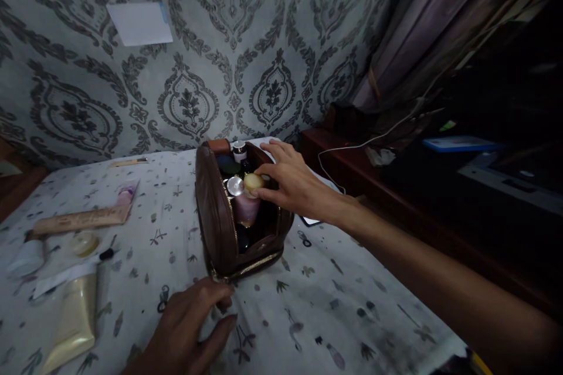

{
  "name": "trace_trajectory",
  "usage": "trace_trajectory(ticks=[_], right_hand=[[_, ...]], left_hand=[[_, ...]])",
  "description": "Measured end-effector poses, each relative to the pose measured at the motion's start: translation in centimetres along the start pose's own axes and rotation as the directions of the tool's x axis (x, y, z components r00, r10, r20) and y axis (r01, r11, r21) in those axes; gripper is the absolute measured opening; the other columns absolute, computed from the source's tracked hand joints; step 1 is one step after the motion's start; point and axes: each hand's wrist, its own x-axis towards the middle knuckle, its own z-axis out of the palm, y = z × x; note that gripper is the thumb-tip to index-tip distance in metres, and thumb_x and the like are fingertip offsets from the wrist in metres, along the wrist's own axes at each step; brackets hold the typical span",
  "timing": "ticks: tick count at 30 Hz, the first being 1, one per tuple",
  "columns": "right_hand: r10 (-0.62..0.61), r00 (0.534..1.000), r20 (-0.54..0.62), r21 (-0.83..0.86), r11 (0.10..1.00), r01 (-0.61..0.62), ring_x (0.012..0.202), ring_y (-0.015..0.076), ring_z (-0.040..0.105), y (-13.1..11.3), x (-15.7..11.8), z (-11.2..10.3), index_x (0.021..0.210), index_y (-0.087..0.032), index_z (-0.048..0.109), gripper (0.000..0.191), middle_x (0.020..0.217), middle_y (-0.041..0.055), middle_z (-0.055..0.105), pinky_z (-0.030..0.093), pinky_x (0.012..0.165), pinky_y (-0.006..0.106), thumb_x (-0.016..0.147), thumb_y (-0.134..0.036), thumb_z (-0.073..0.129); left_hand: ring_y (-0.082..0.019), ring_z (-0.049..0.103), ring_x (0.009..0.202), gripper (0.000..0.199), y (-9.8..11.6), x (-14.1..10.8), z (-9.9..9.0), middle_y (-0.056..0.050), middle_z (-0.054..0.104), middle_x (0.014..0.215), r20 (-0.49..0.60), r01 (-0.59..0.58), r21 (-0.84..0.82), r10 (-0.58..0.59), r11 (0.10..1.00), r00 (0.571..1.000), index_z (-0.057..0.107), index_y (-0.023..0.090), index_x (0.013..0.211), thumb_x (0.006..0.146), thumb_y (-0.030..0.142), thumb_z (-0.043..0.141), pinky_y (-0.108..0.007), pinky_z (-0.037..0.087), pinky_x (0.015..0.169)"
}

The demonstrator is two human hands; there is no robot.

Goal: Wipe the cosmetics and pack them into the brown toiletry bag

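A brown cosmetic bag point(213, 211) with a gold zipper stands unzipped on the patterned sheet. Inside it are a pink bottle point(247, 211), a clear round cap point(235, 186), a white-labelled bottle point(240, 151) and darker items I cannot make out. Over the opening, my right hand point(288, 179) pinches a small pale-yellow jar point(253, 182) between thumb and fingers. My left hand point(193, 319) rests by the bag's front lower corner, its fingers loosely bent and the thumb apart, with nothing visible in it. Whether its fingertips touch the bag is unclear.
On the left lie a peach tube point(81, 221), a gold tube point(73, 316), a small round jar point(83, 244), a white container point(26, 259) and a thin brush-like stick point(128, 162). A white cable point(365, 143) crosses the dark red ledge point(325, 146) at right. Patterned wallpaper rises behind.
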Motion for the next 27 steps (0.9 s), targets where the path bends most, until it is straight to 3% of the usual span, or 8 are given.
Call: trace_trajectory(ticks=[7, 13, 15, 18, 20, 22, 24, 27], right_hand=[[-0.023, 1.000, -0.016, -0.005, 1.000, 0.023, 0.139, 0.0390, 0.031, 0.5, 0.3, 1.7, 0.105, -0.015, 0.074, 0.031, 0.147, 0.0185, 0.043, 0.028, 0.113, 0.062, 0.084, -0.038, 0.069], [-0.009, 0.989, -0.147, 0.110, 0.994, 0.025, 0.138, 0.0361, 0.039, 0.5, -0.2, 1.2, 0.108, -0.017, 0.073, 0.030, 0.142, 0.0157, 0.050, 0.034, 0.111, 0.060, 0.084, -0.035, 0.069], [0.055, 0.961, -0.270, 0.198, 0.980, -0.001, 0.133, 0.0326, 0.047, -0.7, -1.4, 0.4, 0.109, -0.018, 0.072, 0.027, 0.136, 0.0152, 0.056, 0.041, 0.107, 0.056, 0.089, -0.034, 0.063], [0.157, 0.864, -0.479, 0.335, 0.942, 0.015, 0.118, 0.0266, 0.061, -3.8, -4.4, -0.5, 0.098, -0.021, 0.072, 0.019, 0.119, 0.0116, 0.067, 0.049, 0.101, 0.050, 0.095, -0.025, 0.054], [0.030, 0.875, -0.484, 0.365, 0.915, 0.170, 0.116, 0.0255, 0.064, -6.5, -6.9, -0.3, 0.099, -0.024, 0.070, 0.018, 0.112, 0.0086, 0.072, 0.051, 0.100, 0.048, 0.093, -0.017, 0.054], [-0.212, 0.838, -0.503, 0.333, 0.847, 0.414, 0.115, 0.0226, 0.065, -9.3, -9.0, 0.8, 0.107, -0.022, 0.068, 0.017, 0.109, 0.0073, 0.075, 0.053, 0.103, 0.039, 0.092, -0.028, 0.061], [-0.344, 0.882, -0.323, 0.309, 0.842, 0.442, 0.127, 0.0160, 0.058, -11.8, -10.3, 2.6, 0.120, -0.022, 0.065, 0.026, 0.124, 0.0007, 0.071, 0.036, 0.118, 0.030, 0.095, -0.028, 0.059], [-0.308, 0.857, -0.413, 0.192, 0.890, 0.413, 0.137, 0.0098, 0.047, -14.5, -10.8, 5.5, 0.120, -0.029, 0.065, 0.028, 0.130, -0.0085, 0.067, 0.022, 0.123, 0.033, 0.102, -0.032, 0.044]], left_hand=[[-0.015, 0.069, 0.072, 0.019, 0.2, 0.5, -0.2, 0.000, 0.072, 0.082, 0.020, -0.044, -0.071, 0.046, 0.996, 0.999, 0.058, 0.027, 0.110, 0.092, 0.022, 0.056, -0.025, 0.055, 0.069], [-0.016, 0.069, 0.076, 0.015, 0.8, 0.4, -0.3, 0.000, 0.072, 0.085, -0.007, 0.042, -0.085, -0.043, 0.995, 0.999, 0.061, 0.029, 0.109, 0.095, 0.029, 0.055, -0.025, 0.053, 0.071], [-0.015, 0.069, 0.076, 0.015, 0.9, 0.6, -0.7, 0.000, 0.072, 0.084, 0.000, 0.060, -0.115, -0.061, 0.992, 0.998, 0.062, 0.029, 0.107, 0.093, 0.025, 0.057, -0.024, 0.052, 0.071], [-0.013, 0.069, 0.074, 0.015, 1.1, 1.2, -1.7, 0.002, 0.072, 0.083, 0.028, 0.084, -0.216, -0.080, 0.973, 0.996, 0.063, 0.028, 0.102, 0.090, 0.019, 0.059, -0.021, 0.053, 0.071], [-0.012, 0.068, 0.069, 0.010, 1.5, 1.8, -2.4, 0.003, 0.071, 0.077, 0.013, 0.196, -0.329, -0.203, 0.924, 0.979, 0.064, 0.027, 0.098, 0.091, 0.022, 0.059, -0.018, 0.054, 0.066], [-0.012, 0.067, 0.065, 0.010, 2.2, 2.5, -2.9, 0.003, 0.069, 0.072, -0.014, 0.373, -0.487, -0.433, 0.790, 0.901, 0.064, 0.026, 0.092, 0.093, 0.032, 0.057, -0.018, 0.055, 0.061], [-0.014, 0.068, 0.066, 0.022, 2.9, 3.1, -3.1, 0.001, 0.070, 0.074, 0.025, 0.494, -0.659, -0.640, 0.567, 0.768, 0.065, 0.025, 0.088, 0.093, 0.044, 0.056, -0.021, 0.058, 0.061], [-0.019, 0.073, 0.079, 0.034, 3.6, 3.0, -3.1, -0.002, 0.074, 0.086, 0.252, 0.579, -0.793, -0.763, 0.189, 0.595, 0.068, 0.025, 0.093, 0.088, 0.057, 0.057, -0.028, 0.062, 0.071]])
